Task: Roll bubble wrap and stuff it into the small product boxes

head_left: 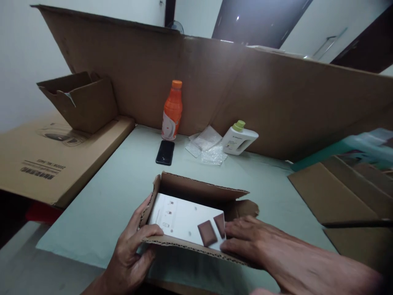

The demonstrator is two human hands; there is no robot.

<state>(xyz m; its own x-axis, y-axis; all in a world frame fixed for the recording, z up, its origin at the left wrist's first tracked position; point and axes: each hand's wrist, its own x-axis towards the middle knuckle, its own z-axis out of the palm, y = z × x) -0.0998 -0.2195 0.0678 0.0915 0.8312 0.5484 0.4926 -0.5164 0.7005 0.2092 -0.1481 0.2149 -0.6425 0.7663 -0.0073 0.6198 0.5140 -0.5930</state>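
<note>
Cardboard box (202, 189) has its left end clasped in the left grip (132, 250) and a white box (184, 217) inside — the right grip (250, 237) touches that white box's right end, but I cannot tell whether it holds it. Beyond both are a phone (165, 153) and orange bottle (173, 108).

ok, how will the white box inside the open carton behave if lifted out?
Probably stiff: the white box shows a flat top and straight edges. Its smooth-looking surface may be a bit slippery. It could drag at first, since its left end and near edge sit close against the walls of the carton. Weight can't be told from this view.
</note>
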